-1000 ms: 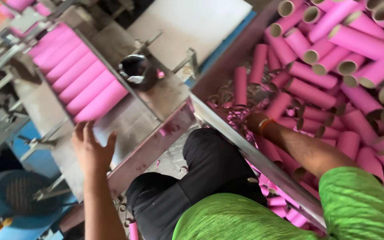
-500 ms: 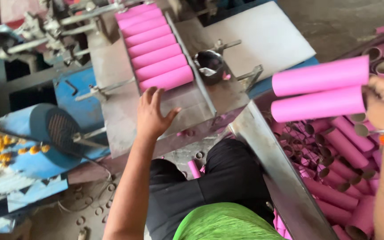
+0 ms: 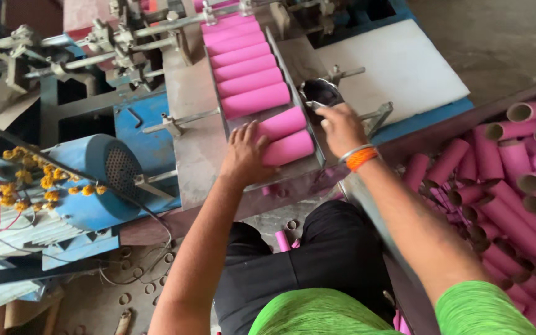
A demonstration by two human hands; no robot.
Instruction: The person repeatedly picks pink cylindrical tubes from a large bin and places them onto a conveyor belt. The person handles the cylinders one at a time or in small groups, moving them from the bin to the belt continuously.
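Two pink tubes (image 3: 285,136) lie at the near end of the metal chute (image 3: 317,146), the last in a row of tubes (image 3: 246,65) stacked side by side up the chute. Each tube's long axis runs across the chute, left to right, tilted slightly up to the right; its ends face the chute's side walls.

The left hand (image 3: 243,155) lies against the left ends of the two tubes, fingers spread and curled loosely on them, not closed round either. The right hand (image 3: 341,127) sits at the chute's right wall, just beside the tubes' right ends, fingers bent; whether it grips anything cannot be told. The tubes lie between the two hands, the left one in firmer contact.

A bin of loose tubes (image 3: 516,180) lies to the right, a blue motor (image 3: 103,180) to the left
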